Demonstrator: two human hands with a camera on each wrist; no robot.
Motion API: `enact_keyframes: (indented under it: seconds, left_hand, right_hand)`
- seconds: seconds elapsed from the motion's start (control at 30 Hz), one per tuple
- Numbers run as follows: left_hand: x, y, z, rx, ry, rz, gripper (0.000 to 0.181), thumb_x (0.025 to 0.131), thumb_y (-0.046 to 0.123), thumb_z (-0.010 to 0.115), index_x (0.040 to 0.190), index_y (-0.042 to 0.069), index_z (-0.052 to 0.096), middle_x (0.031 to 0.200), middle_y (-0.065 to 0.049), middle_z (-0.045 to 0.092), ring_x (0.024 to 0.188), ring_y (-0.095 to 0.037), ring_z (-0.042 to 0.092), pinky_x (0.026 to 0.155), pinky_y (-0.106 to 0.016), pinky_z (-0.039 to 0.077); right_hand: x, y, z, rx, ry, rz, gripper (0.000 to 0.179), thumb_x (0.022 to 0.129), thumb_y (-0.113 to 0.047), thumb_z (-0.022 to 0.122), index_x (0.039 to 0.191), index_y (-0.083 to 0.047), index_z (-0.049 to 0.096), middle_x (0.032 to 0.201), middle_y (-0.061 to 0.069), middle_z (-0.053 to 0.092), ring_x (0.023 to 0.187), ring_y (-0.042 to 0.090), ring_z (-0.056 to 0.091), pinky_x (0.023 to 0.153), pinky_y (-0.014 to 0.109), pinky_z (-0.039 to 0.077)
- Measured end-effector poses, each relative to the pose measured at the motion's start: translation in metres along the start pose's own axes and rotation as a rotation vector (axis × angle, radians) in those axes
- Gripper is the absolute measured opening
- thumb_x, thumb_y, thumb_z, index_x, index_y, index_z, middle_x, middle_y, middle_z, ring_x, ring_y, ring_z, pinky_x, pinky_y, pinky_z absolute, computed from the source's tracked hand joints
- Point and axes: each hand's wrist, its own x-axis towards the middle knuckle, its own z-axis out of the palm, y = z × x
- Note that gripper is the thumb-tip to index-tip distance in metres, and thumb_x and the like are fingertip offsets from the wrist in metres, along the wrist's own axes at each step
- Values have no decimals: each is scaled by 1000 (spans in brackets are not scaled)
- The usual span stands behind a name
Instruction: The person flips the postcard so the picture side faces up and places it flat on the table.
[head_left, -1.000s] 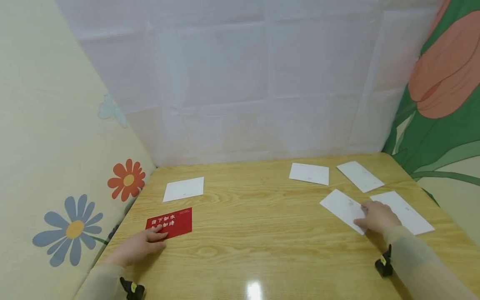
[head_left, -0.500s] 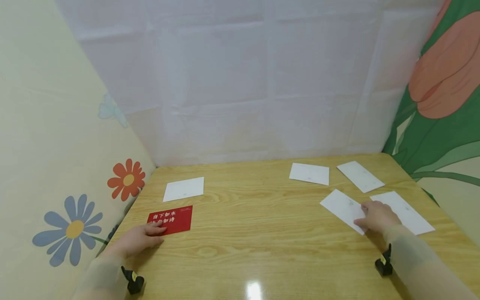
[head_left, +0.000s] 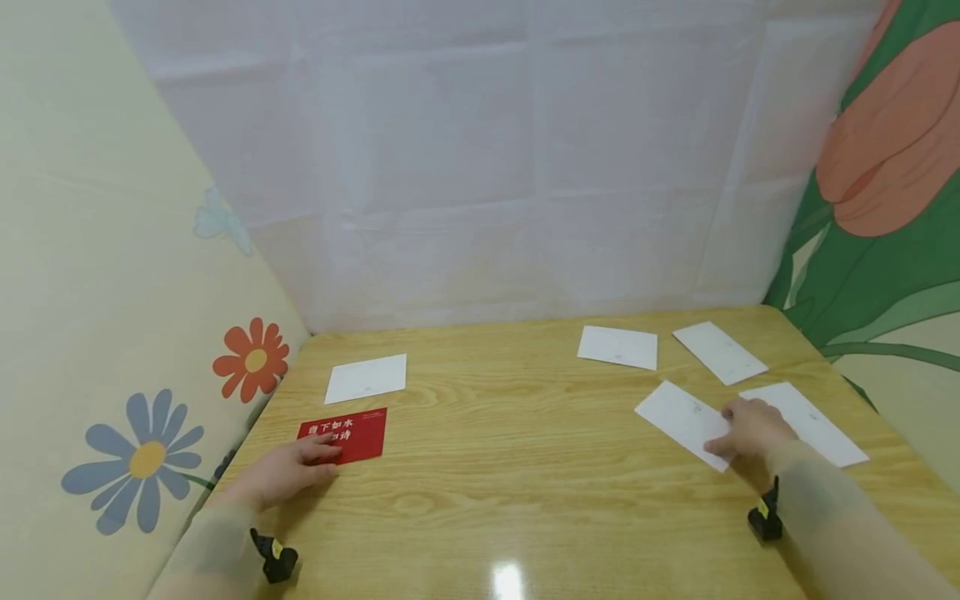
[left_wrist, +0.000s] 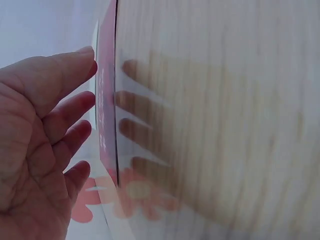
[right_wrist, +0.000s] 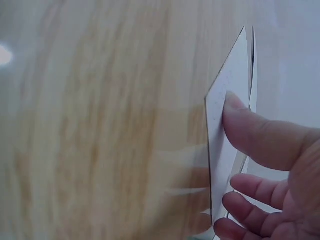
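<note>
In the head view, my left hand (head_left: 288, 471) lies over the lower left part of a red card (head_left: 363, 435) with white characters. The left wrist view shows that hand's fingers (left_wrist: 79, 102) loosely extended at the card's surface. Towards the right, my right hand (head_left: 756, 429) is on the near right end of a white card (head_left: 678, 418). Its thumb (right_wrist: 252, 132) rests on the card's face in the right wrist view, with the other fingers loosely bent by the edge. The hand covers part of that card.
One white card (head_left: 366, 379) lies behind the red one. Other white cards (head_left: 618, 347), (head_left: 720, 353) lie at the back right, and another white card (head_left: 813, 425) is beside my right hand. White cloth (head_left: 450, 167) hangs behind the wooden table (head_left: 487, 483).
My left hand and the red card have shifted a little away from me and to the right. The white card under my right hand has moved slightly left and turned a little.
</note>
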Motion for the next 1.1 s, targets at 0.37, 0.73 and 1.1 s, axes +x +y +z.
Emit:
enact_keyframes:
  seconds: [0.37, 0.73, 1.1]
  left_hand:
    - [4, 33, 5, -72, 17, 58, 48, 88, 41, 66, 130, 19, 62, 146, -15, 43, 133, -46, 31, 98, -68, 29]
    - [12, 63, 22, -142, 31, 157, 44, 87, 30, 70, 129, 16, 63, 142, -9, 50, 134, -36, 38, 105, -57, 31]
    - [17, 107, 43, -124, 60, 309, 43, 86, 26, 72, 127, 14, 62, 133, -7, 56, 128, -31, 46, 104, -52, 36]
  right_hand:
    - [6, -18, 15, 8, 11, -97, 71, 68, -38, 86, 111, 11, 58, 109, 28, 59, 103, 46, 53, 88, 57, 43]
    - [3, -47, 26, -9, 11, -167, 65, 68, -34, 87, 109, 7, 60, 107, 25, 60, 104, 45, 52, 93, 56, 40]
    - [9, -76, 43, 13, -22, -189, 64, 65, -35, 87, 112, 1, 61, 114, 21, 59, 109, 41, 51, 96, 55, 38]
